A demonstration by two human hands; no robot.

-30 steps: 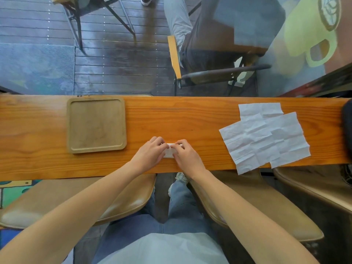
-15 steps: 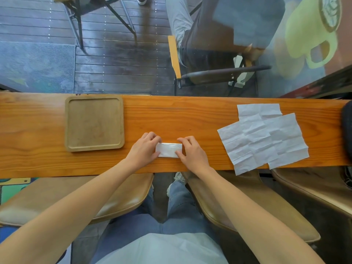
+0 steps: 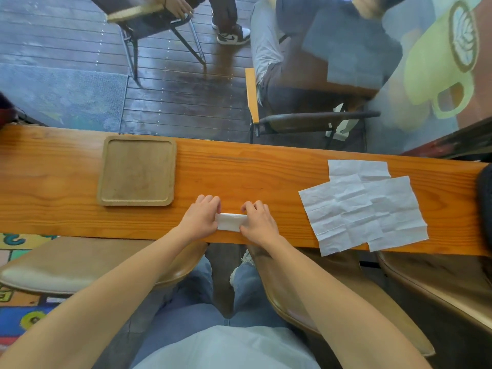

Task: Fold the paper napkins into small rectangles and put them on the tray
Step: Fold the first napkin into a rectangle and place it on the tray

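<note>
A small folded white napkin (image 3: 229, 221) lies on the wooden counter (image 3: 266, 171) near its front edge. My left hand (image 3: 200, 221) presses on the napkin's left end and my right hand (image 3: 259, 225) presses on its right end, fingers curled over the paper. A square wooden tray (image 3: 137, 170) with nothing in it sits to the left, at the counter's far side. Several unfolded, creased white napkins (image 3: 364, 206) lie overlapping on the right, their near corners hanging over the front edge.
Brown stool seats (image 3: 66, 265) stand under the counter on both sides of my legs. A dark object (image 3: 485, 198) sits at the counter's right end. Beyond the glass are chairs and seated people's legs.
My hands have slid apart along the folded napkin, from bunched together over it to its two ends, so the folded strip shows between them. The camera tilted up slightly.
</note>
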